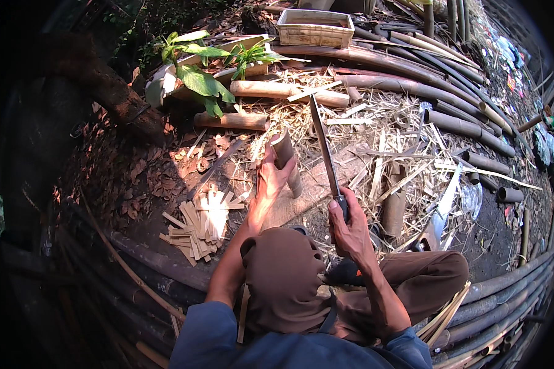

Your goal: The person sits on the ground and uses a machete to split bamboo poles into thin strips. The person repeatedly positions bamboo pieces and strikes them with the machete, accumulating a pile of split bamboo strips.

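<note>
My left hand (pixel 273 175) is wrapped round a short bamboo section (pixel 283 149), which stands tilted with its lower end at a flat wooden board (pixel 314 192). In my right hand (pixel 349 226) is the dark handle of a long knife (pixel 324 140). Its narrow blade points up and away from me, to the right of the bamboo section and apart from it. Left of my left forearm lies a pile of thin split bamboo slats (pixel 204 222). Another bamboo section (pixel 394 206) rests on the ground to the right of the board.
A handsaw (pixel 444 206) lies at the right. Shavings (pixel 375 138) litter the ground. Long bamboo poles (pixel 406 86) lie at the far right, others (pixel 498 307) beside me at the near right. A plastic crate (pixel 316 29) and a leafy plant (pixel 200 80) are at the back.
</note>
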`<state>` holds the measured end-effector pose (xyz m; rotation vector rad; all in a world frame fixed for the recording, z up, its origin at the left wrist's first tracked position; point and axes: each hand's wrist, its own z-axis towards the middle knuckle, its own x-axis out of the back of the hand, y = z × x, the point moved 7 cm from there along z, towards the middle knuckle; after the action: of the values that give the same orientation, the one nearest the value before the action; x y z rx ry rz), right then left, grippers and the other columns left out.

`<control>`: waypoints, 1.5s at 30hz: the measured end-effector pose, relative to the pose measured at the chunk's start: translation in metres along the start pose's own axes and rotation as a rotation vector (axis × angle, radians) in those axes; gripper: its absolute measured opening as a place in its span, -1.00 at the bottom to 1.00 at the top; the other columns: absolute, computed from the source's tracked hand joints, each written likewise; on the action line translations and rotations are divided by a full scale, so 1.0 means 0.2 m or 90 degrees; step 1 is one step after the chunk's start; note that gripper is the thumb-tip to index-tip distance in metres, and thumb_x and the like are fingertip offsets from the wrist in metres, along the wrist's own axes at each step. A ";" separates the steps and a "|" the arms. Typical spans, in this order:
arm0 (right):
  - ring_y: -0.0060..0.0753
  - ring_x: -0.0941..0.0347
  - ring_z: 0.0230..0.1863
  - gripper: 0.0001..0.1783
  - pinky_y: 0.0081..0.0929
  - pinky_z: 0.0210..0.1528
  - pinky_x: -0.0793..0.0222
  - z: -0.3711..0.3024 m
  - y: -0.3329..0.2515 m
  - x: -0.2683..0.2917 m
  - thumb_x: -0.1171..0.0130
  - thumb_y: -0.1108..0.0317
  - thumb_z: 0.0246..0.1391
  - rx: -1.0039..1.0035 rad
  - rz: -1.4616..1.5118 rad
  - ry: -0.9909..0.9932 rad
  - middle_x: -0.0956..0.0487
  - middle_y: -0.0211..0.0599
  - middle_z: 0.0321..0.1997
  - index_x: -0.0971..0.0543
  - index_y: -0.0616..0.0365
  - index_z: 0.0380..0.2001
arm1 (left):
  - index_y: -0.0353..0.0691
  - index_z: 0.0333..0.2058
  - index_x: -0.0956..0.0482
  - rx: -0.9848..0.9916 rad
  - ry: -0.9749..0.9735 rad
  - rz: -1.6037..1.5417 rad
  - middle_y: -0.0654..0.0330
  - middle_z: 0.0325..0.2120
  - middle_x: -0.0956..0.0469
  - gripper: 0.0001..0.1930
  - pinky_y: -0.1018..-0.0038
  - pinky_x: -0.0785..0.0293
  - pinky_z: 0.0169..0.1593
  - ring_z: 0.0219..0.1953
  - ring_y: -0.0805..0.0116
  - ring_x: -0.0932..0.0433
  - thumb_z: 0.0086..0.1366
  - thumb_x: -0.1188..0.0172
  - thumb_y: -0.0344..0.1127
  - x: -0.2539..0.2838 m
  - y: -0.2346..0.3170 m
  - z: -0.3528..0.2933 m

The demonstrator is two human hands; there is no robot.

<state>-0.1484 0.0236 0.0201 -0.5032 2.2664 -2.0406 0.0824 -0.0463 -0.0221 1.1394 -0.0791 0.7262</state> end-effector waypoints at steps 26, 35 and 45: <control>-0.59 -0.25 -0.53 -0.55 -0.49 -0.46 -0.21 -0.01 -0.19 0.08 0.14 0.15 0.38 0.059 0.039 0.002 -0.33 -0.41 -0.58 -0.30 0.14 0.21 | -0.32 -0.22 -0.58 -0.143 0.102 0.108 0.17 -0.78 -0.35 -0.75 0.43 -0.22 -0.62 -0.75 0.40 -0.24 0.15 -0.37 -0.36 -0.02 0.30 -0.02; -0.56 -0.27 -0.52 -0.57 -0.49 -0.44 -0.23 0.03 -0.23 0.02 0.14 0.17 0.38 0.082 0.043 -0.036 -0.35 -0.39 -0.55 -0.32 0.15 0.19 | -0.36 -0.17 -0.57 -0.087 0.005 0.021 0.01 -0.31 -0.59 -0.77 0.41 -0.52 -0.33 -0.37 0.22 -0.62 0.17 -0.27 -0.56 -0.07 0.40 -0.11; 0.07 -0.50 -0.48 -0.61 -0.12 -0.38 -0.34 0.00 -0.23 -0.02 0.14 0.26 0.36 0.145 -0.117 0.067 -0.49 0.01 -0.50 -0.25 0.08 0.20 | -0.41 -0.21 -0.58 -0.129 0.054 0.014 -0.06 -0.35 -0.59 -0.81 0.36 -0.53 -0.35 -0.37 0.08 -0.63 0.18 -0.26 -0.54 -0.10 0.45 -0.13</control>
<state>-0.1351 0.0209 0.0635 -0.6219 2.0711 -2.4293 0.0099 -0.0143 0.0298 0.9143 -0.0920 0.7677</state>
